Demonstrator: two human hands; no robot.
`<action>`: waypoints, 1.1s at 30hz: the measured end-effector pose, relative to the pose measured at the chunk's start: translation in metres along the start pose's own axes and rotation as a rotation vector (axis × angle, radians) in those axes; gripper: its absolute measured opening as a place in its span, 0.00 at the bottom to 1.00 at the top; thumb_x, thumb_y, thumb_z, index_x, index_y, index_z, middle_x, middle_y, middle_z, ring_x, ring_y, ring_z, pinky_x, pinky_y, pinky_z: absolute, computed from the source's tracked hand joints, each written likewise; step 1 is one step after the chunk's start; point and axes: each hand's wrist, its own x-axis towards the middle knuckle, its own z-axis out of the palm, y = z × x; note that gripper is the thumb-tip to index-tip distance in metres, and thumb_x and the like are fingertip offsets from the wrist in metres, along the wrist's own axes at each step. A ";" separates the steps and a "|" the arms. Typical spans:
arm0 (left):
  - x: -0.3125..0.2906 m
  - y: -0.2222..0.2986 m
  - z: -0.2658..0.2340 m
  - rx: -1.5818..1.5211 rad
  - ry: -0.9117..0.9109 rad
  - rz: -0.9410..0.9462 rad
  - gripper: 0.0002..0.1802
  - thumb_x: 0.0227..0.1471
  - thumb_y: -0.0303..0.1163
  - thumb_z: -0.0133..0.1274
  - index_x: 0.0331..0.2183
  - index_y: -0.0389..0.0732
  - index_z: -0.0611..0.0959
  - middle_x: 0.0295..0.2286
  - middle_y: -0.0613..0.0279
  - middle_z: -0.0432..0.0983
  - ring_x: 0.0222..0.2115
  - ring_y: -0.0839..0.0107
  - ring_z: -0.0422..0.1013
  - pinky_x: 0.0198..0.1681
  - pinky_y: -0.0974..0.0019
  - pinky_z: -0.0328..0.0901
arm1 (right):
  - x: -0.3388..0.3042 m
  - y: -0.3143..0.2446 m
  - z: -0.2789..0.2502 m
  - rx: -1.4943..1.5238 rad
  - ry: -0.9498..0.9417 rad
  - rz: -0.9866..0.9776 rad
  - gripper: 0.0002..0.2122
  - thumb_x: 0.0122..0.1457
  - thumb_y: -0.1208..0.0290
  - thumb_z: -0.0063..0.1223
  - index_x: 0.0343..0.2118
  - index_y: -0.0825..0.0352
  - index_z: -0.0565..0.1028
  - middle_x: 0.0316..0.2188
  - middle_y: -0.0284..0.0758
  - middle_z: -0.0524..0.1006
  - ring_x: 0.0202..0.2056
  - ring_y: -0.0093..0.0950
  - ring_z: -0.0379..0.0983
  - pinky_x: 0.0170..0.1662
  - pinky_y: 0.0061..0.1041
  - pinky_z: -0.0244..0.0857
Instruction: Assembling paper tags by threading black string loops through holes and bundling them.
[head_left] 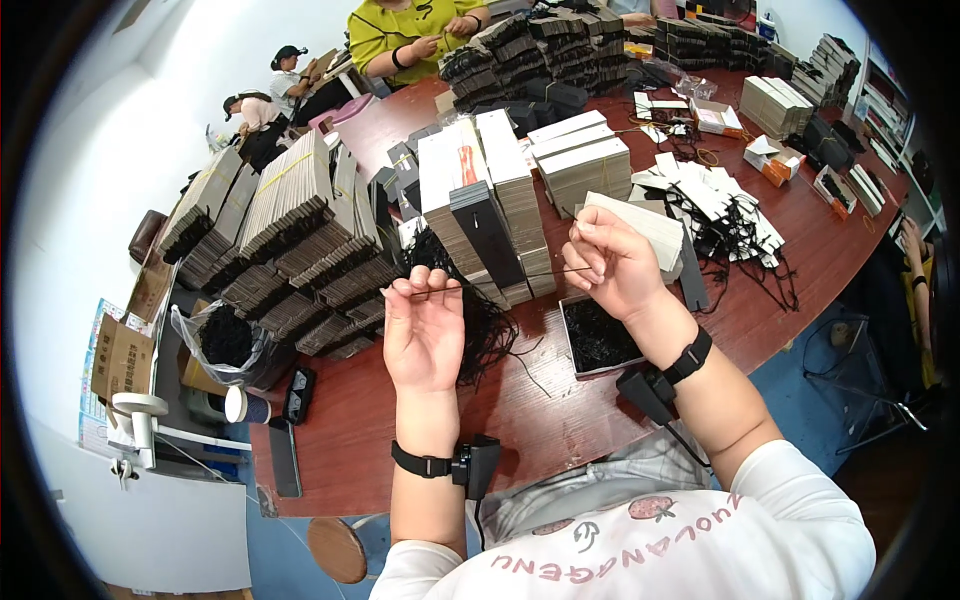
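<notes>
A thin black cord [550,273] is stretched between my two hands above the table. Its left end is pinched in the fingers of my left hand [425,325]. On the other side, the fingertips of my right hand [618,258] grip it a little higher. Behind the cord stand tall stacks of white and grey cards [450,215], with a dark narrow box [485,235] leaning on their front. A loose heap of black cords [485,345] lies just right of my left hand. Below my right hand is an open white-rimmed box [575,350] with small black pieces inside.
Banded card stacks with black cords [290,215] rise at the left, beside a plastic bag of black material [228,335]. White strips with tangled cords [715,205] spread at the right. A paper cup [245,405] and a phone [285,460] are near the left edge. A co-worker in yellow-green [410,35] sits opposite.
</notes>
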 end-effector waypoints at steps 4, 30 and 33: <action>-0.004 0.007 0.004 -0.113 0.227 0.059 0.11 0.59 0.37 0.43 0.32 0.42 0.75 0.29 0.66 0.66 0.31 0.74 0.65 0.39 0.71 0.64 | -0.003 0.008 0.008 -0.167 -0.021 0.012 0.05 0.56 0.74 0.47 0.25 0.66 0.69 0.11 0.27 0.62 0.13 0.18 0.56 0.18 0.18 0.51; -0.032 -0.040 0.013 0.854 0.139 -0.094 0.07 0.57 0.27 0.47 0.35 0.34 0.77 0.26 0.69 0.72 0.26 0.83 0.66 0.32 0.80 0.62 | -0.017 0.045 0.035 -0.783 0.012 -0.097 0.11 0.53 0.75 0.58 0.38 0.74 0.76 0.27 0.31 0.75 0.29 0.16 0.70 0.33 0.16 0.66; -0.033 -0.039 0.010 0.860 0.112 -0.142 0.08 0.57 0.27 0.47 0.35 0.35 0.77 0.24 0.69 0.72 0.23 0.84 0.65 0.28 0.81 0.61 | -0.016 0.046 0.033 -0.736 -0.042 -0.030 0.11 0.58 0.71 0.52 0.39 0.74 0.76 0.21 0.30 0.73 0.25 0.16 0.69 0.30 0.16 0.64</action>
